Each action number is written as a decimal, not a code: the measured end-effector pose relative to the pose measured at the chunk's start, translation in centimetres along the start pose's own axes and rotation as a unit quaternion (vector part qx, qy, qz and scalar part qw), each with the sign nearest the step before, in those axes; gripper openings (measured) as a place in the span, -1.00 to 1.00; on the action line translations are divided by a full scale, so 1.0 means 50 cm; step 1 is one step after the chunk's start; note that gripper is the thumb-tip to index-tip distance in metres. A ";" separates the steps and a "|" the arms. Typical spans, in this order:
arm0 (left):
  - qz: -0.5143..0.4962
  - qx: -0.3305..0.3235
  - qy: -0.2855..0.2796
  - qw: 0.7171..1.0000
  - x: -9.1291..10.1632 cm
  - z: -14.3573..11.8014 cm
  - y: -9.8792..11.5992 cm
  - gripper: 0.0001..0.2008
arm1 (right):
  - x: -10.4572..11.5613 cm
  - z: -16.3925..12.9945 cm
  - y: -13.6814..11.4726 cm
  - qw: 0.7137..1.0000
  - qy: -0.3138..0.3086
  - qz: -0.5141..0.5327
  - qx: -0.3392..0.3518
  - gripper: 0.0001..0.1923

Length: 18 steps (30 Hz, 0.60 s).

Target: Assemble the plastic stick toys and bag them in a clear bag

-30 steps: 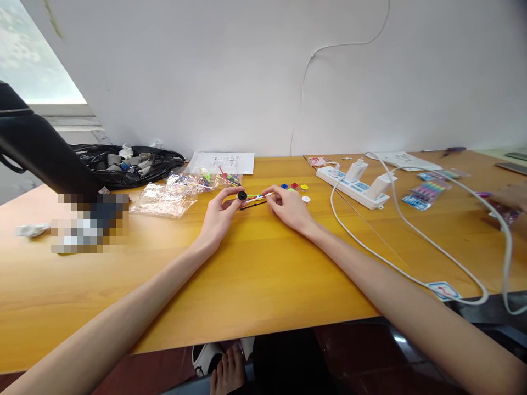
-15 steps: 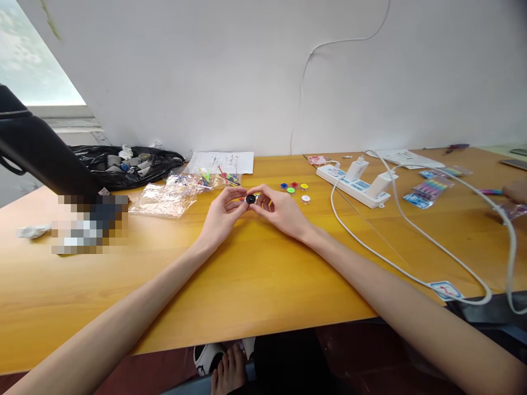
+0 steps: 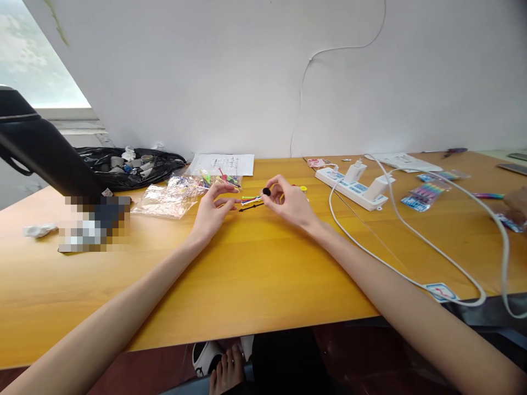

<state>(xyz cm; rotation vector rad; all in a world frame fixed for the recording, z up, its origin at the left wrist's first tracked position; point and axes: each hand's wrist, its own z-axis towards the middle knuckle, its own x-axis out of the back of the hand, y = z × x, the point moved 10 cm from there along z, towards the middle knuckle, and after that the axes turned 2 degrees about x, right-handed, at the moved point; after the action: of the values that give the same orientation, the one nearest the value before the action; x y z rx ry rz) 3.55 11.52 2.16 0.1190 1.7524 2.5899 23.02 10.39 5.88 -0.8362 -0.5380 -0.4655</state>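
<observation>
My right hand (image 3: pixel 288 202) pinches a small black round disc (image 3: pixel 267 192) between thumb and fingertips, just above the table. My left hand (image 3: pixel 214 209) holds nothing; its thumb and fingers are apart. Between the two hands lie several thin coloured sticks (image 3: pixel 249 199), green, white and blue among them. In front of them is a black stick (image 3: pixel 252 207) with pointed ends. Behind my right hand a yellow disc (image 3: pixel 303 188) shows, and the hand hides most of what lies around it.
Clear plastic bags (image 3: pixel 164 201) with coloured pieces lie left. Behind are a paper sheet (image 3: pixel 222 163) and a black bag of grey parts (image 3: pixel 135 164). A black bottle (image 3: pixel 49 142) stands far left. At right lie a power strip (image 3: pixel 349 189), looping white cables and packets (image 3: pixel 426 195).
My hands have moved apart. The black disc has gone rightward with my right hand, and my left hand has let go of it. The sticks between the hands now show.
</observation>
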 end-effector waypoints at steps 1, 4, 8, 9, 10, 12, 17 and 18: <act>0.005 0.001 0.003 1.000 0.003 0.001 -0.002 -0.73 | 0.016 0.004 0.012 1.000 0.019 -0.018 -0.011 -0.75; 0.015 0.000 0.005 1.000 0.005 0.001 -0.001 -0.74 | 0.081 0.013 0.062 0.990 0.085 -0.093 -0.061 -0.73; 0.020 -0.001 0.004 1.000 0.001 -0.002 0.006 -0.75 | 0.175 0.009 0.144 0.954 0.146 -0.204 -0.167 -0.75; 0.021 0.001 0.004 1.000 0.000 -0.003 0.007 -0.76 | 0.190 0.007 0.163 0.943 0.143 -0.229 -0.193 -0.75; 0.022 0.002 0.004 1.000 -0.001 -0.003 0.007 -0.76 | 0.202 0.004 0.179 0.934 0.133 -0.251 -0.216 -0.75; 0.026 0.002 0.001 1.000 -0.003 -0.003 0.008 -0.76 | 0.214 -0.002 0.204 0.918 0.102 -0.287 -0.254 -0.72; 0.034 -0.001 -0.006 0.999 -0.006 -0.003 0.009 -0.76 | 0.194 -0.021 0.235 0.894 0.000 -0.334 -0.298 -0.67; 0.036 -0.001 -0.007 0.999 -0.006 -0.003 0.008 -0.76 | 0.189 -0.024 0.238 0.892 -0.015 -0.337 -0.301 -0.66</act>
<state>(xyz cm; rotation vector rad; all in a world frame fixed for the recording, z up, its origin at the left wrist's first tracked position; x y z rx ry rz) 3.86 11.19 2.46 0.2031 1.7740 2.6322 37.53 14.79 4.25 -1.2448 -0.7261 -1.3084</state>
